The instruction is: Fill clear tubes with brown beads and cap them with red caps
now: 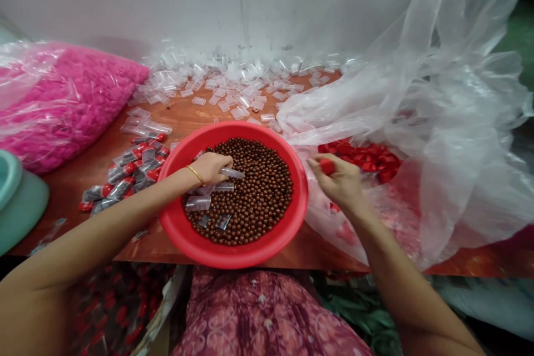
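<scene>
A red basin holds many small round brown balls. Over its left half, my left hand is closed on a clear plastic container. More clear containers lie on the balls just below that hand, along with small dark-tinted pieces. To the right of the basin, my right hand grips a red cap between thumb and fingers. Behind it, a heap of red caps sits in a large clear plastic bag.
Clear containers are strewn along the wall. Red-capped containers are piled left of the basin. A bag of pink pieces and a teal bucket stand far left. Below the table edge is a holder of red-capped containers.
</scene>
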{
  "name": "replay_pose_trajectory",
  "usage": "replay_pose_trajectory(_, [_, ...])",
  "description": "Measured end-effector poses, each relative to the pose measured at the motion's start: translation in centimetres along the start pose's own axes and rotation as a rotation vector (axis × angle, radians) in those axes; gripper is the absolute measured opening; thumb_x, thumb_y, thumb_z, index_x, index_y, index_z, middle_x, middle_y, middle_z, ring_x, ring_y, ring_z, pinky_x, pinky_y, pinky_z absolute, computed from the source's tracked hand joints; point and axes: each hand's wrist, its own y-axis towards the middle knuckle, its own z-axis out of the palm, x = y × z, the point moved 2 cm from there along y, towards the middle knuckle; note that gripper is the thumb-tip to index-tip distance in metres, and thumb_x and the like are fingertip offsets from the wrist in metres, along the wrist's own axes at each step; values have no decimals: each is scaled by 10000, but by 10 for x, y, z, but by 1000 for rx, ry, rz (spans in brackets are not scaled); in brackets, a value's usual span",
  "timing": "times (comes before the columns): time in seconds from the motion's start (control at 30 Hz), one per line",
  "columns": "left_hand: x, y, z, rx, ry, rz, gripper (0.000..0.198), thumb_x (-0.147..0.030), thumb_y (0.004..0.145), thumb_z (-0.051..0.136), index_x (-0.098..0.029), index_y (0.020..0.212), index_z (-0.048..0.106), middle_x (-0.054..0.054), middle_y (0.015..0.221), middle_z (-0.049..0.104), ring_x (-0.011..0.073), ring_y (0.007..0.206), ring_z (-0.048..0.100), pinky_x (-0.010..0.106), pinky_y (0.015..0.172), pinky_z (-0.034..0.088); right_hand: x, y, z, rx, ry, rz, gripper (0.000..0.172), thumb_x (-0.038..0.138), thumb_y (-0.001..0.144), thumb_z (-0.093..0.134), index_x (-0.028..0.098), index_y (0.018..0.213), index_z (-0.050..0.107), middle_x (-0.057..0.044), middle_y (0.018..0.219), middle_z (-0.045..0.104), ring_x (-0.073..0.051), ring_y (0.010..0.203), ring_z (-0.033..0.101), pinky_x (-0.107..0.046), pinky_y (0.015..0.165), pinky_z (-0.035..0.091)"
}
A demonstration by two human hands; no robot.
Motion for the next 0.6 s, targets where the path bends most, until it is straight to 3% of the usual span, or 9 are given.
replay_pose_trajectory(0.07, [-5, -3, -6, -30, -102, 18, 179, -241, 761, 558, -160, 898, 641, 42, 859, 688, 169, 782, 625, 228, 663, 420, 38, 12, 20, 192, 24, -183, 339, 414, 823, 507, 184, 1034, 641, -89, 950, 697, -203, 840, 641, -316, 774, 484])
replay_pose_trajectory(0.13, [-9, -7, -12, -76, -242, 44, 212, -290, 723, 615, -159, 887, 650, 26, 825, 691, 159, 758, 620, 219, 649, 419, 65, 21, 42, 375, -5, -311, 354, 347, 816, 530, 184, 1117, 619, -107, 1114, 663, -232, 1001, 617, -333, 856, 459])
replay_pose_trajectory(0.23, [-5, -16, -18, -195, -574, 49, 294, -345, 649, 680, -149, 865, 645, 19, 787, 687, 149, 728, 616, 223, 641, 440, 81, 28, 67, 594, -122, -345, 277, 264, 807, 538, 183, 1046, 650, -109, 1037, 691, -251, 931, 638, -326, 772, 454])
replay_pose_trajectory(0.3, [3, -23, -18, -258, -842, -6, 329, -372, 637, 680, -135, 857, 621, 20, 739, 672, 133, 651, 607, 224, 593, 450, 81, 30, 74, 627, -130, -320, 231, 276, 818, 531, 173, 979, 661, -94, 907, 705, -228, 804, 643, -297, 691, 432])
replay_pose_trajectory(0.4, [8, -30, -9, -256, -1105, -125, 376, -442, 655, 656, -126, 844, 581, 6, 615, 621, 115, 513, 571, 216, 490, 435, 76, 32, 75, 576, 6, -293, 227, 343, 841, 508, 164, 858, 647, -52, 768, 669, -163, 676, 589, -248, 623, 386])
replay_pose_trajectory(0.5, [2, -31, -3, -326, -1180, -137, 409, -500, 677, 627, -131, 839, 560, -14, 542, 577, 106, 469, 552, 205, 472, 427, 74, 33, 76, 551, 150, -272, 276, 383, 850, 477, 161, 745, 602, -12, 665, 599, -117, 594, 512, -221, 576, 346])
replay_pose_trajectory(0.6, [2, -33, -8, -531, -1188, -143, 394, -519, 701, 591, -142, 803, 536, -20, 564, 568, 101, 498, 562, 207, 517, 441, 71, 33, 78, 564, 181, -243, 272, 379, 843, 482, 163, 709, 579, 6, 634, 566, -101, 570, 476, -214, 561, 329])
